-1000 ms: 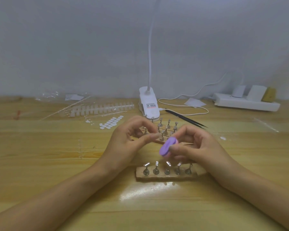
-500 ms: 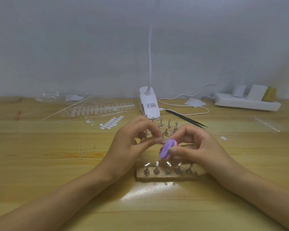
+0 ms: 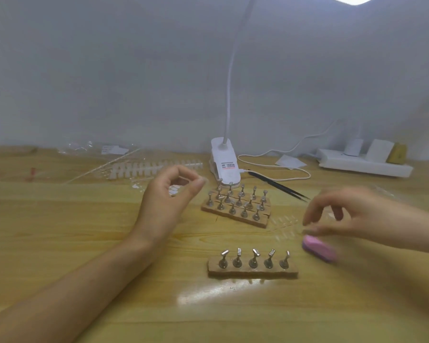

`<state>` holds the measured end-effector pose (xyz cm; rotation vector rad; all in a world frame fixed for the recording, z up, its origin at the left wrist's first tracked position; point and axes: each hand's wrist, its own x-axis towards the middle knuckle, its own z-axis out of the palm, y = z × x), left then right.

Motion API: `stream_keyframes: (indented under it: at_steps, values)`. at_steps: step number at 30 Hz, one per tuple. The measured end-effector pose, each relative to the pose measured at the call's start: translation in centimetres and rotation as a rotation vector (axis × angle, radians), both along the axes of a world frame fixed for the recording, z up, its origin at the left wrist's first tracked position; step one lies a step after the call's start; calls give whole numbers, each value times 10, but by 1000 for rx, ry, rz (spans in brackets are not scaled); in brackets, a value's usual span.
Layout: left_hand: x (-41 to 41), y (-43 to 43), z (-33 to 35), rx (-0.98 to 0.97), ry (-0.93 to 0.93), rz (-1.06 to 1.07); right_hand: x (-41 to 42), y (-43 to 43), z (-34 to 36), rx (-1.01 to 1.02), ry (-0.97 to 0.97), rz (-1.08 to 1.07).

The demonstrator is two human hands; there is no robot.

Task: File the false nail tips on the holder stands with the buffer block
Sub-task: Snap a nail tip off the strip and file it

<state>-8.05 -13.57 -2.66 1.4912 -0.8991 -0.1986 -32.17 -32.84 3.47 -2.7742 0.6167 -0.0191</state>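
Buffer block: pink and blurred, it lies flat on the table, just right of the near cork strip and not touching it. Its long axis runs from far-left to near-right, and the far-left end points toward the rear cork block.

The near strip holds five metal stands in one row. The rear block holds several rows of similar stands.

Right hand: it hovers over the buffer block with fingers curled downward. Blur makes contact impossible to determine.

Left hand: it sits left of the rear block, thumb and forefinger tips together. Whether they pinch anything cannot be determined.
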Motion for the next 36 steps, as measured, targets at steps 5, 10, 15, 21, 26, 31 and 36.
stream_keyframes:
  at_steps: [5,10,15,21,26,31,36]
  values:
    - [19,1,5,258,-83,-188,57,7,13,-3,-269,41]
    - [25,4,2,384,-160,-390,115,24,4,-156,-242,82]
    - [27,2,-6,476,-372,-348,136,31,-3,-322,-127,74]
    - [23,2,-4,477,-448,-281,132,32,-10,-289,-182,57]
    - [21,7,-7,461,-536,-257,112,24,1,29,-389,-2]
    - [20,9,-10,394,-572,-251,73,11,0,375,-460,-148]
    - [19,10,-12,345,-541,-285,67,16,-21,586,-463,-170]
